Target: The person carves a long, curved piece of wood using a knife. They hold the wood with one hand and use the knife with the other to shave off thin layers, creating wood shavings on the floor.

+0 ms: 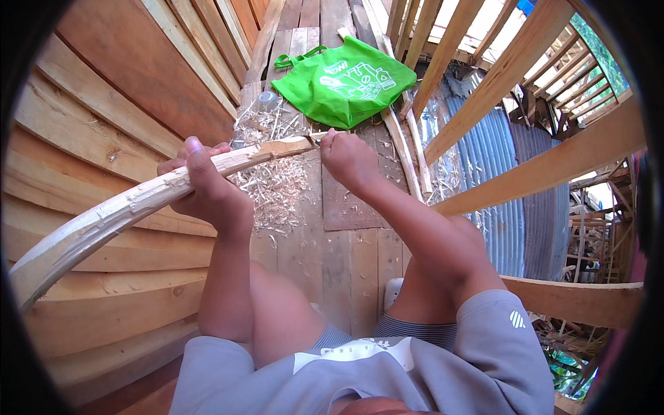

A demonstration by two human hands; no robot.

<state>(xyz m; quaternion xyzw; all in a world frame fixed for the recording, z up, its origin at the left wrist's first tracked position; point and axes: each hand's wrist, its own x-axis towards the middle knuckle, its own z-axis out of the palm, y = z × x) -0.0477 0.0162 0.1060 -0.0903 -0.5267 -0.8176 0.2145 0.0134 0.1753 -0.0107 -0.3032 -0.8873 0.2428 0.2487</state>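
A long, pale, peeled wooden pole (114, 207) runs from the lower left rim up to the middle of the view. My left hand (211, 187) is wrapped round it from below, the thumb lying on top. At the pole's far tip, where the wood is cut thinner and looks darker, my right hand (349, 160) is closed in a fist. A small dark blade, seemingly a knife (315, 139), shows between that fist and the wood. Its handle is hidden in my fingers. Shavings (280, 197) lie heaped on the plank floor below the pole.
A bright green cloth bag (346, 83) lies ahead on the planks, with a clear cup-like container (267, 102) beside it. Stacked boards (104, 159) form the left wall. Loose sticks (408, 149) and slatted railing (546, 169) border the right, above corrugated metal sheets (494, 173).
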